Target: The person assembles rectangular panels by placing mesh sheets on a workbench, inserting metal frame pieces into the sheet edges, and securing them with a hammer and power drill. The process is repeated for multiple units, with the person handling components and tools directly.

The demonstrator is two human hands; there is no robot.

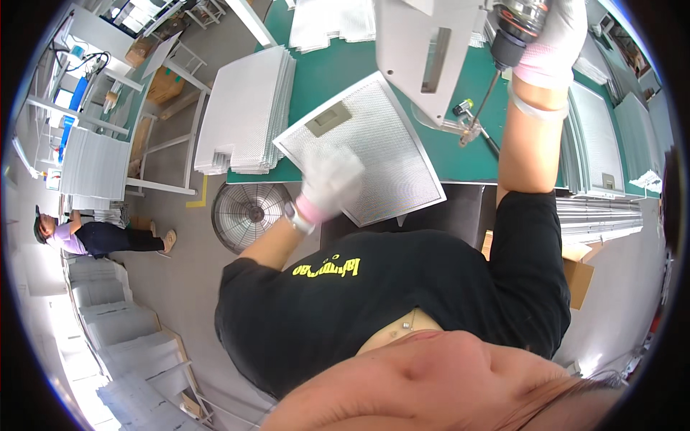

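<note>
Panel: the mesh panel [392, 136] lay askew over the front edge of the bench [467, 164], its nearest corner reaching past it in view; whether it rested or was held raised could not be told.
Left grip: the left hand [334, 179], gloved and blurred, was over the panel's left side; finger opening and contact could not be told.
Right grip: the right hand [564, 36] appeared closed around the drill [521, 21], fingers partly hidden; the bit [487, 97] slanted down toward the bench, apart from the panel.
Handling: good practice called for supporting the panel flat, steadying its frame and keeping the left fingers clear of the bit.
Left edge: the left stack [244, 108] stood just beside the panel, limiting sideways swing.
Far side: the white fixture [420, 61] stood close to the panel's right side.
Open room: bare bench lay between panel and right forearm, toward the front edge.
</note>
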